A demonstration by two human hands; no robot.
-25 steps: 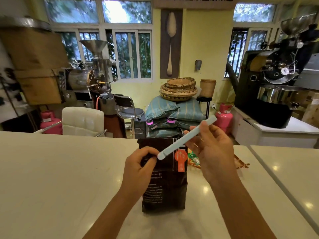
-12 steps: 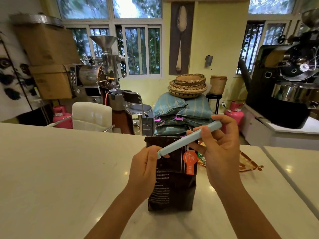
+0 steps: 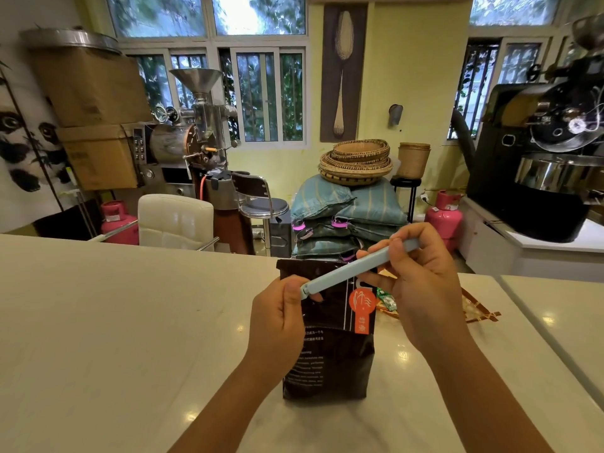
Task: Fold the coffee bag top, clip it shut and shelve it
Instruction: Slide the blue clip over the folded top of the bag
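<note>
on the white counter: clip held over the bag top

at the middle of the white counter (image 3: 114, 322) a dark coffee bag (image 3: 330, 361) stands upright, its base well back from the near edge and its top reaching up toward the far edge. wide bare counter lies open to the left of it and in front of it. to the right the room is tighter: a seam splits the surface there, and some wrappers (image 3: 470, 308) lie just right of the bag, partly hidden by the wrist.

both forearms come up from the near edge and meet over the bag's upper part. a long pale blue clip (image 3: 346, 273) slants in front of the bag top, low at the left and high at the right. the left hand (image 3: 277, 325) is curled, thumb and fingers pinching the clip's lower left end right by the bag's top left corner. the right hand (image 3: 421, 282) is raised higher, fingers wrapped round the clip's upper right end, thumb pressed on it. whether the clip already grips the bag cannot be told.
</note>
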